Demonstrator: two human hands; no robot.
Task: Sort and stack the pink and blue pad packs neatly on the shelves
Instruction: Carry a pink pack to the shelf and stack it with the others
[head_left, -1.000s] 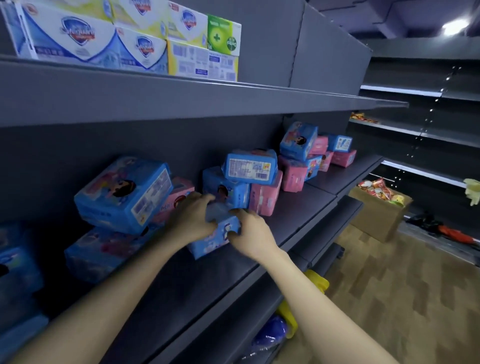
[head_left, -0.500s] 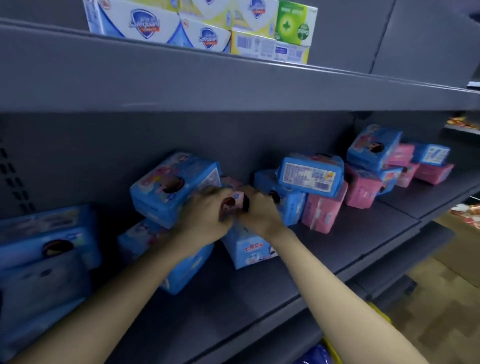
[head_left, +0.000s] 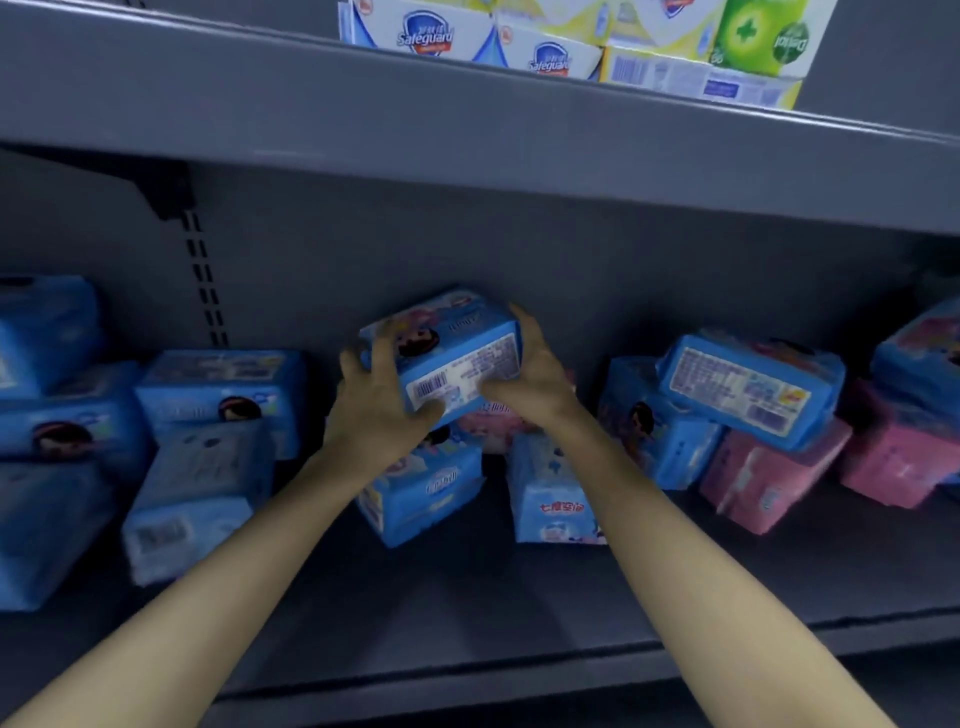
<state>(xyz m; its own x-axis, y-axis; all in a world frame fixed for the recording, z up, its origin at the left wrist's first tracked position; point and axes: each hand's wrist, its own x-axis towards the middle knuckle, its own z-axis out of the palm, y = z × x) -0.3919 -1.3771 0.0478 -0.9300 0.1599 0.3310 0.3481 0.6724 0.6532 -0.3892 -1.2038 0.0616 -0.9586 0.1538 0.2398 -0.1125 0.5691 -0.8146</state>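
A blue pad pack (head_left: 457, 353) is held tilted above the shelf, barcode side toward me. My left hand (head_left: 376, 410) grips its left end and my right hand (head_left: 530, 379) grips its right end. Under it lie a blue pack (head_left: 421, 488), a partly hidden pink pack (head_left: 498, 426) and an upright blue pack (head_left: 553, 499). Several blue packs (head_left: 202, 415) are piled on the left. To the right, a blue pack (head_left: 748, 387) lies on top of pink packs (head_left: 769, 478) and another blue pack (head_left: 652, 434).
The grey shelf (head_left: 519, 613) has a front lip near me. The upper shelf (head_left: 467, 130) overhangs close above and carries soap boxes (head_left: 566, 41). A bracket and slotted upright (head_left: 200, 270) sit at the back left. More pink packs (head_left: 893, 457) are at the far right.
My view has swung left and closer to the shelf. Both hands left the smaller pack and pink pack and now hold a large blue pack lifted off the pile.
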